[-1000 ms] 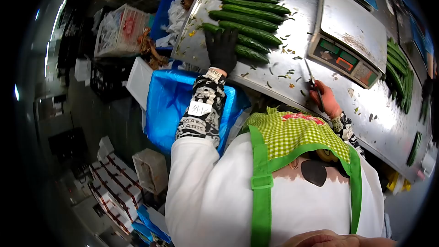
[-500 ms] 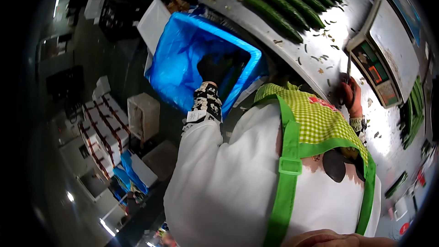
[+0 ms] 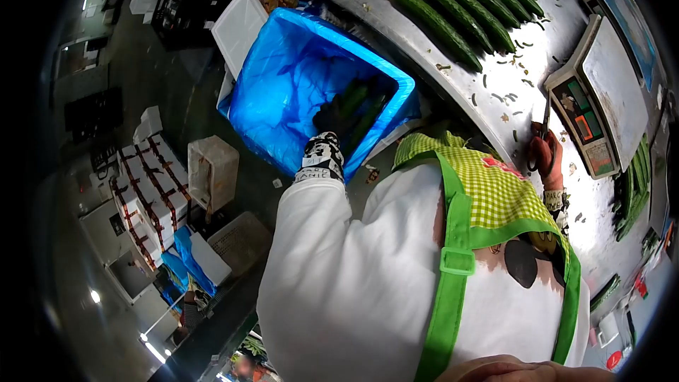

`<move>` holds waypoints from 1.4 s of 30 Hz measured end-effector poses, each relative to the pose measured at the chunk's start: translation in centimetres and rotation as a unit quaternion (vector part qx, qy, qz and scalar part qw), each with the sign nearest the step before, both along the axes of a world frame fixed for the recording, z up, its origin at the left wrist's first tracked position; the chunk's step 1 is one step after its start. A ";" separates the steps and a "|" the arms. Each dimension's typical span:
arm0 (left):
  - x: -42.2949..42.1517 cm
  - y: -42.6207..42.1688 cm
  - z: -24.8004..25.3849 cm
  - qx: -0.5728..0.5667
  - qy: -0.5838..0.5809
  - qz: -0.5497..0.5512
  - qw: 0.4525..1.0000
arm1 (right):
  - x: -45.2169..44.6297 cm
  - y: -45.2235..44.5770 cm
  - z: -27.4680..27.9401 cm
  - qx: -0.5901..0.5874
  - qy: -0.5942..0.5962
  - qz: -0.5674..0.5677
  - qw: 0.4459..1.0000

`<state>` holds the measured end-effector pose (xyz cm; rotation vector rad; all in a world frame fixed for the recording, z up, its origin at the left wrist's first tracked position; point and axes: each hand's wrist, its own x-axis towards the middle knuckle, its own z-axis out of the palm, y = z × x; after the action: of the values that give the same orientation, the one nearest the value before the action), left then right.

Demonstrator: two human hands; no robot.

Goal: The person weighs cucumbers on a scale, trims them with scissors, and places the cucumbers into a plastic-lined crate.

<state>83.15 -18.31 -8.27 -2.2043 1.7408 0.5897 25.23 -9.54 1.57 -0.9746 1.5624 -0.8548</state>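
Observation:
My left hand point(image 3: 330, 119), in a dark glove, reaches down into a box lined with blue plastic point(image 3: 265, 99). It is at the near ends of some cucumbers point(image 3: 352, 97) lying in the shaded box; its fingers blend into the shadow, so their grip is unclear. Over the metal table point(image 3: 495, 117), my right hand point(image 3: 549, 159), in a reddish-orange glove, is closed round the handles of a pair of scissors point(image 3: 547, 110), blades pointing away toward the scale. A row of long green cucumbers point(image 3: 460, 10) lies on the table ahead.
A weighing scale point(image 3: 590, 113) stands beside my right hand, with more cucumbers point(image 3: 634, 187) beyond it. Stem trimmings point(image 3: 506, 95) litter the tabletop. At left are a white foam lid point(image 3: 240, 32), stacked white boxes point(image 3: 152, 187) and a pale crate point(image 3: 212, 170) on the floor.
My left hand has shifted slightly nearer to me inside the lined box, and more of the cucumbers there shows. My right hand keeps the scissors. The whole view has shifted slightly.

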 end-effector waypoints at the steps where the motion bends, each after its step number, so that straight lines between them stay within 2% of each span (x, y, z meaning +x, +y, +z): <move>1: -0.2 -0.2 -0.1 -0.009 -0.017 -0.005 1.000 | 0.0 0.0 0.0 0.008 -0.004 -0.004 1.000; 4: 3.3 0.1 -6.4 -0.115 0.030 -0.075 0.990 | 0.2 -0.3 0.4 0.012 -0.001 -0.006 1.000; 7: 1.7 -0.2 -4.2 -0.019 0.153 0.045 0.987 | -0.5 0.0 -0.3 0.002 0.028 -0.005 1.000; 11: -0.1 0.1 -1.5 -0.060 0.169 0.035 0.983 | -0.1 -0.1 -0.1 -0.006 0.050 -0.006 0.999; 12: -1.3 0.1 0.4 -0.085 0.125 0.025 0.988 | 0.0 0.0 -0.1 -0.011 0.046 -0.009 0.999; 15: -0.9 -0.6 -0.8 -0.072 0.088 -0.038 0.993 | -0.2 0.0 0.1 -0.020 0.047 -0.009 0.999; 20: -2.3 -2.7 0.0 0.047 -0.012 -0.093 0.995 | -0.3 0.1 0.8 -0.022 0.049 0.009 0.999; 21: -3.5 -2.5 2.1 -0.066 -0.010 -0.242 0.968 | -0.3 0.1 0.8 -0.021 0.047 0.006 0.999; 22: -5.2 -2.3 5.3 -0.176 -0.007 -0.385 0.906 | -0.3 0.2 0.8 -0.017 0.036 0.002 0.999; 23: -6.1 -2.0 7.0 -0.278 -0.003 -0.515 0.811 | -0.4 0.3 0.4 -0.021 0.033 -0.003 0.999; 26: -5.2 -1.9 5.5 -0.267 0.065 -0.399 0.875 | -0.4 0.5 0.0 -0.049 0.046 -0.014 0.998; 29: -6.7 -3.8 10.1 -0.207 0.224 -0.230 0.924 | -0.6 0.5 -0.5 -0.066 0.048 0.001 0.997; 30: -6.5 -4.7 10.5 -0.261 0.138 -0.284 0.912 | -0.7 0.5 -0.2 -0.041 0.049 0.011 0.998; 32: -8.0 -6.4 12.6 -0.329 0.126 -0.304 0.885 | -0.7 0.4 0.4 0.009 0.052 0.030 0.998; 34: -11.1 -8.9 17.7 -0.356 0.269 -0.237 0.863 | -0.2 0.2 0.5 -0.012 0.057 0.014 0.998; 37: -17.6 -13.1 22.0 -0.341 0.166 -0.312 0.871 | 0.1 0.2 0.0 -0.028 0.101 0.014 0.994; 40: -24.0 -17.8 22.4 -0.352 0.118 -0.455 0.809 | 1.4 0.0 1.7 0.000 0.127 0.005 0.992; 42: -28.0 -20.0 22.0 -0.347 0.124 -0.519 0.771 | 2.0 -0.1 1.3 0.003 0.052 0.001 0.999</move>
<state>55.12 -38.33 13.69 -1.0186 3.2420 -0.0950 27.27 -9.66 2.85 -1.0305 1.6503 -0.8077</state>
